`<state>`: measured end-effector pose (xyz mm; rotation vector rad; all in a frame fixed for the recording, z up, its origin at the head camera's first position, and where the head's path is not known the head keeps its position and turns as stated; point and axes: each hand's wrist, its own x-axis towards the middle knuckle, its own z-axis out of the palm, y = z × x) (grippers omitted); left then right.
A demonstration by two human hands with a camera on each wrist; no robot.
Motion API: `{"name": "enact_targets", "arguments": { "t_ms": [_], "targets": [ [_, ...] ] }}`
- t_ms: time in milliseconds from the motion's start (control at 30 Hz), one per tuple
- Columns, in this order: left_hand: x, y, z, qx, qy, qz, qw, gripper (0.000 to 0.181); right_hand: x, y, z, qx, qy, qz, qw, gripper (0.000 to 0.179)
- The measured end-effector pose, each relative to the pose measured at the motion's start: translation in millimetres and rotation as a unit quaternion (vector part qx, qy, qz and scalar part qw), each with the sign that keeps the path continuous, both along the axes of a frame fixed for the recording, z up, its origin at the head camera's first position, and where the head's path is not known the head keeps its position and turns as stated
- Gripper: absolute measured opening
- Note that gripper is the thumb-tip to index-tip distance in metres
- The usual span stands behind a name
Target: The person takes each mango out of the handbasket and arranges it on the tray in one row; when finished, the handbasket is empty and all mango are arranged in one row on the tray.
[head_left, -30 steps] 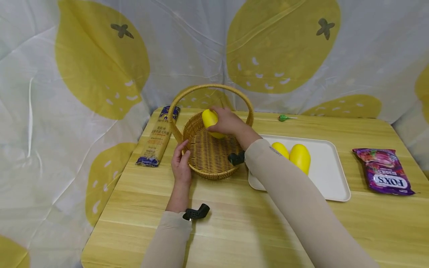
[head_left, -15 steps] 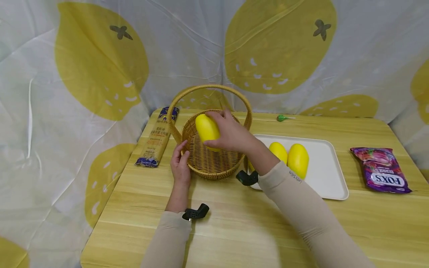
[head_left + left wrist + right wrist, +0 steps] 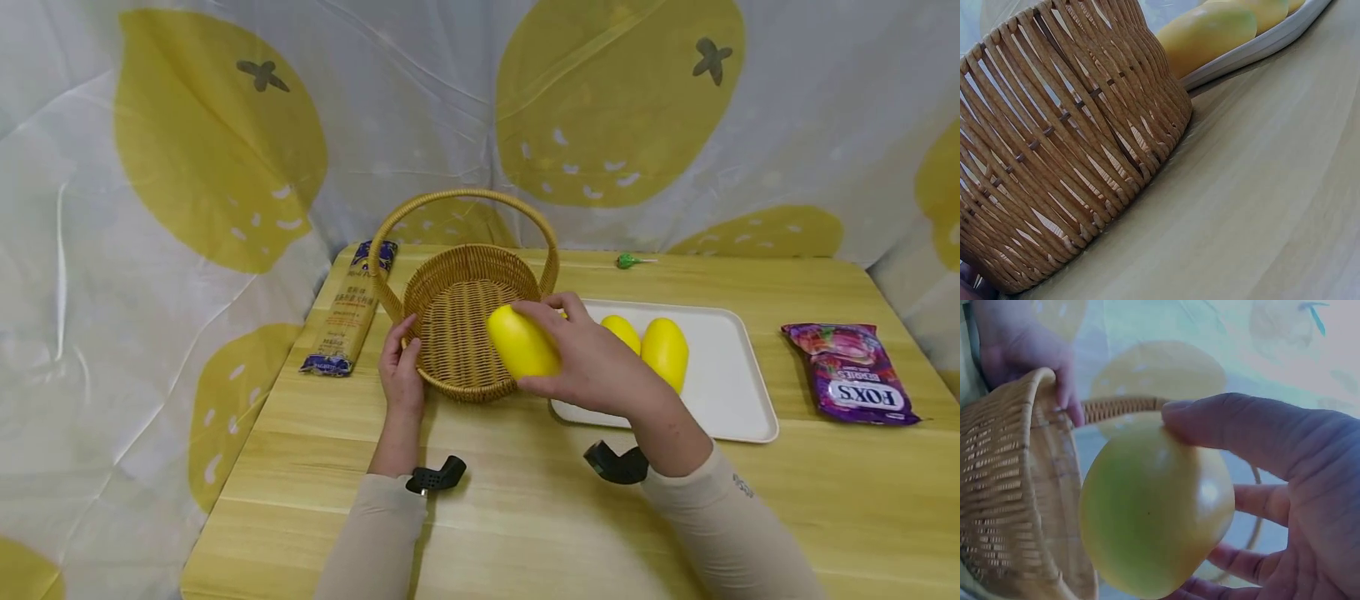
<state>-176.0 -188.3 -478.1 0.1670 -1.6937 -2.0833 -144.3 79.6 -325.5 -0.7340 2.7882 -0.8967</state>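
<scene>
My right hand [image 3: 600,358] holds a yellow mango [image 3: 522,343] above the right front rim of a round wicker basket [image 3: 459,389]. In the right wrist view, thumb and fingers wrap the mango [image 3: 1154,512], which has a greenish side. At the basket's left rim, my left hand [image 3: 402,375] grips the edge with the fingers outside and the thumb towards the inside. The basket's inside shows only its woven floor. To the right, a white tray [image 3: 731,375] bears mangoes [image 3: 664,354], partly hidden behind my right hand.
A spaghetti packet [image 3: 348,312] lies left of the basket. Behind the tray is a green lollipop [image 3: 627,261]. A purple Fox's candy bag [image 3: 855,375] lies at the far right. The basket's tall handle [image 3: 465,193] arches over it, and a lemon-print cloth [image 3: 420,100] hangs behind the table.
My right hand has carried the mango out of the basket, to the right and nearer to me, over the rim by the tray. My left hand stays on the basket's rim.
</scene>
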Motion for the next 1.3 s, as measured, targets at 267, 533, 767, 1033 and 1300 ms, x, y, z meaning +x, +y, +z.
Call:
{"name": "enact_targets", "arguments": {
  "t_ms": [267,533,767,1033,1300],
  "targets": [
    [1.2,2.1,1.9,0.011,-0.003,-0.002,0.9999,0.039,11.8,53.6,-5.7,-0.024,-0.03,-0.097,0.9945,0.088],
    [0.3,2.6,2.8,0.007,-0.002,0.003,1.0,0.038,-1.7,102.9,-6.4,-0.033,-0.058,-0.184,0.9806,0.101],
    [0.0,2.0,2.9,0.004,-0.003,0.005,1.0,0.038,-16.0,139.9,-24.6,-0.009,-0.068,-0.225,0.9719,0.102],
    [-0.3,1.8,1.4,0.006,-0.003,0.009,0.9999,0.038,-23.6,173.4,-41.3,0.017,-0.11,-0.255,0.9607,0.106],
    [-0.8,2.4,0.8,0.012,0.005,0.006,0.9999,0.038,-23.8,196.4,-51.0,0.032,-0.144,-0.266,0.9527,0.11]
  ]
}}
